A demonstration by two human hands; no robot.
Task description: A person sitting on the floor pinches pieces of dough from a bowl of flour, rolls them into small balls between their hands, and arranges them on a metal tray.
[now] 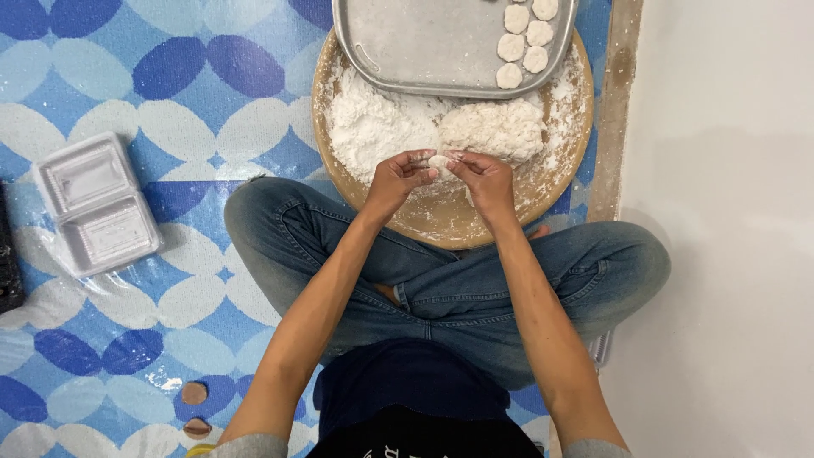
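Note:
I sit cross-legged in blue jeans on a patterned mat. My left hand (398, 180) and my right hand (485, 178) meet over a round wooden board (449, 222) and pinch a small piece of white dough (440, 162) between their fingertips. Behind the hands lie a heap of white flour (373, 127) and a lump of crumbly dough (496, 127). A grey metal tray (415, 42) rests on the board's far side, with several small round dough discs (524, 38) at its right end.
An open clear plastic box (95, 203) lies on the blue and white mat at the left. Two small brown round pieces (194, 393) sit on the mat near my left elbow. A white wall (729, 212) runs along the right.

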